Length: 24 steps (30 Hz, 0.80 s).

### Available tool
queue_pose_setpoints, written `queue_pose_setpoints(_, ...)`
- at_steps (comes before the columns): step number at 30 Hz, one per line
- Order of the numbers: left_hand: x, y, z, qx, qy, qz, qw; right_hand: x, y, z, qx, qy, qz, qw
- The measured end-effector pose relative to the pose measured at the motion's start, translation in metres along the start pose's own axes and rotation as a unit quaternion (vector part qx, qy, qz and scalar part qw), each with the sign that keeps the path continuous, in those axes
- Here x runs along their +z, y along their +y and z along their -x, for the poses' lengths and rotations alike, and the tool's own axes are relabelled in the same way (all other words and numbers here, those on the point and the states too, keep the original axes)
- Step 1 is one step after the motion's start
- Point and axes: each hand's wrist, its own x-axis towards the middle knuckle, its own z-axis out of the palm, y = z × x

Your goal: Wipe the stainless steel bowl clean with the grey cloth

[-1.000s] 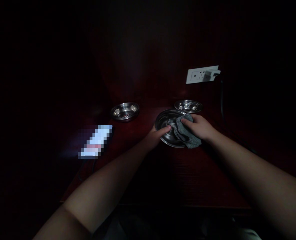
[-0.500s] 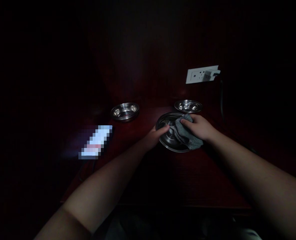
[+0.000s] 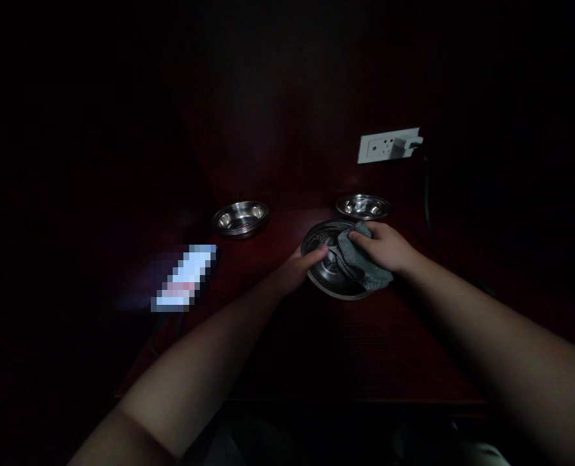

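Note:
My left hand (image 3: pixel 299 266) grips the left rim of a shiny metal bowl (image 3: pixel 338 285), its thumb over the inside and its other fingers hidden beneath. The bowl is tilted towards me above the dark red table. In my right hand (image 3: pixel 384 244) is a grey-green cloth (image 3: pixel 362 262), bunched and lying over the bowl's right side and rim. The right thumb presses on the cloth; the fingers behind it are mostly hidden.
Back left stands a small stack of metal bowls (image 3: pixel 241 220); another metal bowl (image 3: pixel 363 206) sits behind my right hand. A lit, blurred-out phone (image 3: pixel 185 278) lies at left. A wall socket (image 3: pixel 389 146) holds a plug with a dark cable (image 3: pixel 427 194) running down. The table (image 3: pixel 365 362) is dimly lit.
Hands, bowl and cloth keep nearly the same pose. The whole view has shifted very slightly, with the socket and the bowls behind a little further left.

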Motion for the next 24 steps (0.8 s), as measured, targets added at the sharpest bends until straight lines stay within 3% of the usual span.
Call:
queue_pose_setpoints(7, -0.001, 0.003, 0.002, -0.029, -0.029, -0.010, 0.999, -0.001, -0.003, 0.004, -0.006, -0.027, 0.003, 1.000)
queue_pose_setpoints(15, -0.004, -0.001, 0.001, -0.026, -0.057, 0.009, 0.998, -0.002, -0.002, 0.002, -0.020, -0.018, 0.012, 1.000)
queue_pose_setpoints(24, -0.013, -0.010, -0.003, 0.000, -0.023, 0.027, 0.999, -0.001, 0.005, -0.003, -0.009, 0.019, -0.069, 0.997)
